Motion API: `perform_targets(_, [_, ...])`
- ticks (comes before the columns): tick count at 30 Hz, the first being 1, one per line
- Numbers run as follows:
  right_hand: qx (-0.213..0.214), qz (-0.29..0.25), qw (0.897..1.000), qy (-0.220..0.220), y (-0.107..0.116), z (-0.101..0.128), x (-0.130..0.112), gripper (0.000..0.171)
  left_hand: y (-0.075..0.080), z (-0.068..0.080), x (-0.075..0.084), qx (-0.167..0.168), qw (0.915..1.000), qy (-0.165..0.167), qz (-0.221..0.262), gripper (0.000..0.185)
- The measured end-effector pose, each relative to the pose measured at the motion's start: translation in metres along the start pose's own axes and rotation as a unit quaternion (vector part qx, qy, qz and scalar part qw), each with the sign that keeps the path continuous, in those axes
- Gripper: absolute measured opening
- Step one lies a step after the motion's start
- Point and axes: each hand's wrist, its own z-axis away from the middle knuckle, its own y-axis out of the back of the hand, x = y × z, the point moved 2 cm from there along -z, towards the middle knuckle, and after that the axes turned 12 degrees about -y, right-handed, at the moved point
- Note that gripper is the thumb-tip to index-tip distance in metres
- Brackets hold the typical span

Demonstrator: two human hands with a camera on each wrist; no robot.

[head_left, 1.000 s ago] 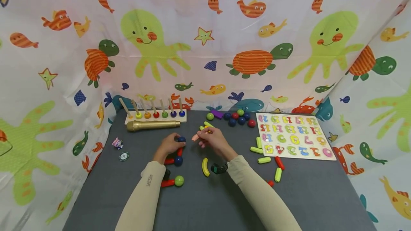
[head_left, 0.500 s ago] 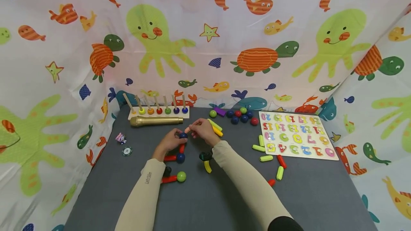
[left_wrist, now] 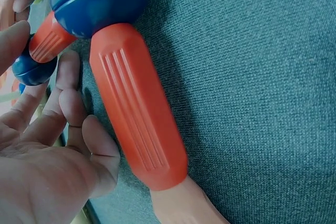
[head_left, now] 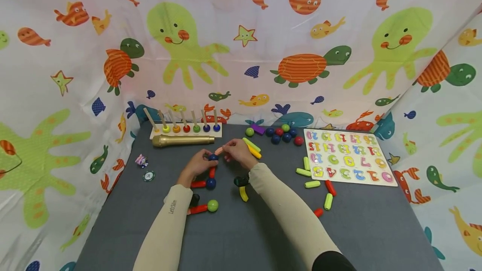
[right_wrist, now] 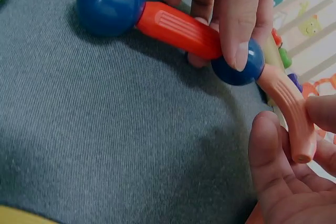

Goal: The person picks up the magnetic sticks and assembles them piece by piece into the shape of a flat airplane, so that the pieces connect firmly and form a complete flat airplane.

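Note:
My left hand (head_left: 197, 165) grips a dark blue ball (right_wrist: 239, 66) at the far end of a joined chain. From that ball a short red rod (right_wrist: 178, 30) runs to a second blue ball (left_wrist: 100, 3), where another red rod (left_wrist: 139, 108) leads off to a peach piece (left_wrist: 184, 205). My right hand (head_left: 239, 152) pinches a curved peach rod (right_wrist: 289, 103) between thumb and fingers. One end of this rod meets the gripped ball; its other end, with a small hole, points toward the right palm. A green ball (head_left: 212, 205) on a red rod lies nearer the body.
Behind the hands stand a peg board (head_left: 218, 133) and a gold microphone (head_left: 184, 140). Loose balls (head_left: 287, 137) lie at the back, a number puzzle (head_left: 350, 156) at right with green rods (head_left: 311, 184) beside it. A figurine (head_left: 141, 161) and a poker chip (head_left: 148, 176) lie left.
My right hand has moved left and away from the body, bringing the peach rod against the blue ball. The left hand keeps its grip, nearly in place.

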Motion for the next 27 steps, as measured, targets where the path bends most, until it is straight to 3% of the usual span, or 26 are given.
perform_targets(2, [0.004,0.002,1.000,0.000,0.003,-0.001,0.003,0.020,0.000,0.012,0.015,-0.001,1.0000,-0.004,-0.004,0.049])
perform_targets(3, [0.006,0.003,1.000,0.001,0.004,-0.002,0.004,0.021,0.000,0.010,0.011,0.000,1.0000,-0.008,-0.002,0.050])
perform_targets(8, [0.022,0.020,0.999,0.023,0.020,-0.002,0.007,0.027,-0.001,0.022,0.024,0.002,0.9994,-0.034,0.007,0.049])
perform_targets(13, [0.083,0.117,0.987,0.066,0.043,0.008,0.011,0.026,-0.002,0.038,0.044,0.014,0.9996,-0.023,-0.013,0.045])
perform_targets(15, [0.105,0.185,0.974,0.076,0.048,0.012,0.017,0.022,-0.001,0.038,0.044,0.013,0.9995,-0.015,-0.025,0.046])
perform_targets(18, [0.119,0.289,0.946,0.087,0.050,0.017,0.024,0.016,-0.001,0.036,0.044,0.008,0.9994,-0.008,-0.034,0.048])
perform_targets(22, [0.128,0.409,0.898,0.102,0.045,0.023,0.029,0.024,-0.001,0.035,0.044,0.011,0.9992,-0.001,-0.039,0.052])
perform_targets(24, [0.133,0.455,0.874,0.107,0.042,0.026,0.030,0.028,-0.002,0.037,0.046,0.014,0.9990,0.002,-0.043,0.052])
perform_targets(27, [0.136,0.491,0.854,0.101,0.039,0.030,0.031,0.030,-0.004,0.037,0.047,0.019,0.9986,0.005,-0.050,0.050])
